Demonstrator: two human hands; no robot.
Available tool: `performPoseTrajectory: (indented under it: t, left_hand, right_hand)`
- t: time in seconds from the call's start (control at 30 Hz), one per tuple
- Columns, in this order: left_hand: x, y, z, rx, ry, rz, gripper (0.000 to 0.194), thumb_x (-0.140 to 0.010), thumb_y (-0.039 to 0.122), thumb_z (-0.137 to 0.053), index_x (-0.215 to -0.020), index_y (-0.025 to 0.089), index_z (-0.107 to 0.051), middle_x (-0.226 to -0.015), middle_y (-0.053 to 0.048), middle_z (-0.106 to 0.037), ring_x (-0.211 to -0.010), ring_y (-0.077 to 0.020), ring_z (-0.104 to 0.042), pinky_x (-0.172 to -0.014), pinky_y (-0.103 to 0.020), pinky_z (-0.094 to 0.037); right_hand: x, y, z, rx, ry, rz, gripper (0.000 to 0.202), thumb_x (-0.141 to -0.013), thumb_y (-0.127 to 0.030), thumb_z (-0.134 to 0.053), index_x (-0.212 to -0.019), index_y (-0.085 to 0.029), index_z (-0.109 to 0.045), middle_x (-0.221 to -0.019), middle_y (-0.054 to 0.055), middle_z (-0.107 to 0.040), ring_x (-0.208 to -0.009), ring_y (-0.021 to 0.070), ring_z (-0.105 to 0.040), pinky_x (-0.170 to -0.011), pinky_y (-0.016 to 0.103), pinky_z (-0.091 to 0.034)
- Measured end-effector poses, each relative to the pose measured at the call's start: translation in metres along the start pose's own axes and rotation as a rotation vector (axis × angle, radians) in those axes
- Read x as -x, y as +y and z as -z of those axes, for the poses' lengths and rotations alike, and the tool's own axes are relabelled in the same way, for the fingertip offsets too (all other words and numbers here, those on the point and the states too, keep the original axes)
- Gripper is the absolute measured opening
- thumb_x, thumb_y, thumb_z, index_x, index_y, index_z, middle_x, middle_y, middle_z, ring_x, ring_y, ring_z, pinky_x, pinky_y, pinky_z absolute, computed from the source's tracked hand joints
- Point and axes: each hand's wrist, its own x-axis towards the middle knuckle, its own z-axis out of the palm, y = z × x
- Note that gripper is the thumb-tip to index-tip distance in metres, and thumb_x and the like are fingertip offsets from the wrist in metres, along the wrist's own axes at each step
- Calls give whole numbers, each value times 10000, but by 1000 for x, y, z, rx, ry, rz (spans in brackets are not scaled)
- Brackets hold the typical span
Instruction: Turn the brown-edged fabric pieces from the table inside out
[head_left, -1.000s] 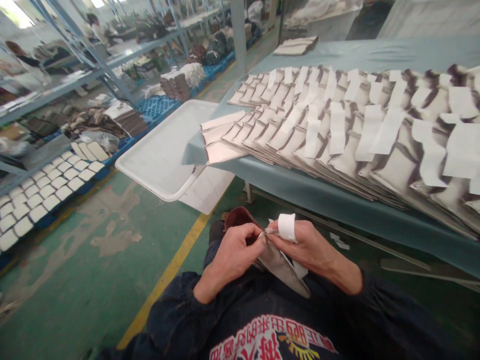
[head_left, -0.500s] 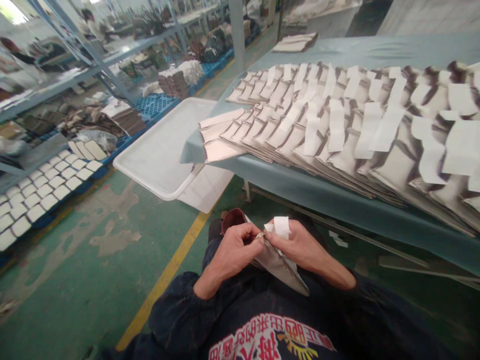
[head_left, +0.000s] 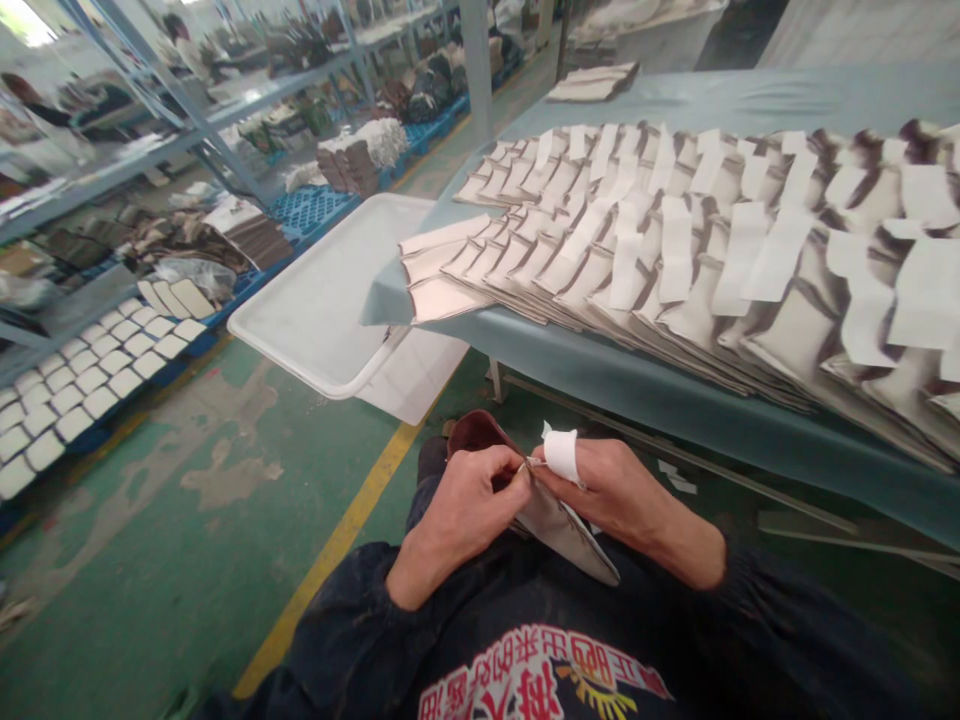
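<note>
Between pinched fingers [head_left: 517,478], pale fabric piece [head_left: 559,525]

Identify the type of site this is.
Likely a sewing or leather-goods workshop: overlapping cut pieces cover much of a cloth-draped table, bundled material fills blue pallets along the aisle, and both hands work a folded piece.

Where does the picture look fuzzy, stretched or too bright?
Head view: the window glares white; the distant worker is fuzzy; the metal rack leans, perhaps from camera tilt and lens stretching; the left hand and right hand look clearer.
</note>
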Motion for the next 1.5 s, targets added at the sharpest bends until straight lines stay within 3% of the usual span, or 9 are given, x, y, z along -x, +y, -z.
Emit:
performPoseTrajectory:
  t: [0.13, 0.33, 0.47, 0.67, 0.87, 1.03, 1.23, 1.33, 1.5]
  left_hand:
    - [-1, 2, 0, -61, -11, -16, 240, -877, 209, -527, -690, 150, -665, -604, 19, -579, -575, -112, -488, -558, -240, -315]
    - [-5, 2, -8, -55, 103, 34, 197, -803, 206, -551, -632, 161, -639, -597, 13, -598, -584, -127, -523, -577, -254, -326]
    - [-7, -4, -16, 72, 156, 65, 194, -783, 238, -538, -629, 159, -626, -612, 5, -594, -601, -136, -527, -585, -257, -352]
    - [-3, -14, -20, 286, 157, 42, 217, -820, 266, -522, -681, 149, -641, -658, -3, -599, -635, -138, -514, -609, -253, -389]
    - [0, -13, -20, 264, 146, 31, 184, -807, 254, -518, -680, 158, -610, -652, 4, -578, -626, -137, -492, -606, -260, -368]
    - [-6, -23, -21, 467, 113, 78, 207, -816, 309, -530, -660, 176, -558, -625, 26, -486, -623, -132, -422, -601, -256, -327]
    - [-3, -37, -14, 548, 4, 101, 297, -859, 419, -572, -714, 162, -607, -654, 10, -531, -628, -134, -427, -594, -250, -324]
    - [0, -35, -9, 535, -22, 91, 312, -861, 424, -597, -694, 161, -585, -661, 0, -547, -642, -136, -443, -604, -249, -335]
    - [5, -28, -4, 411, 17, 49, 324, -934, 414, -560, -753, 149, -611, -692, 7, -540, -653, -127, -431, -615, -247, -344]
  right_hand:
    - [-4, 0, 7, 265, -79, 131, 383, -1018, -433, -463, -839, -194, -704, -742, 84, -690, -645, 185, -582, -627, 298, -361]
    - [0, -2, -12, 242, 60, -37, 301, -931, -373, -493, -718, -201, -616, -599, 10, -576, -532, 144, -501, -564, 281, -325]
    - [-1, -8, -18, 82, 104, -208, 278, -878, -403, -526, -682, -208, -559, -598, -8, -542, -547, 142, -488, -549, 272, -323]
    - [-6, -11, -22, -417, 40, -383, 243, -794, -430, -576, -711, -207, -523, -657, -25, -505, -611, 138, -441, -551, 260, -345]
    - [-4, -12, -29, -564, 118, -368, 260, -764, -402, -649, -708, -223, -469, -653, -53, -434, -606, 126, -397, -559, 262, -331]
    - [-1, -8, -43, -697, 187, -382, 303, -807, -443, -679, -741, -213, -494, -669, -52, -432, -630, 124, -379, -569, 254, -330]
    - [4, -5, -53, -973, 56, -433, 461, -796, -566, -762, -728, -206, -483, -641, -68, -400, -589, 100, -318, -542, 238, -283]
    - [4, -10, -49, -999, 43, -395, 477, -801, -581, -753, -706, -210, -468, -622, -73, -386, -579, 100, -320, -546, 242, -288]
    - [6, -18, -39, -758, 90, -328, 269, -800, -434, -697, -826, -201, -566, -710, -35, -503, -659, 138, -451, -618, 267, -378]
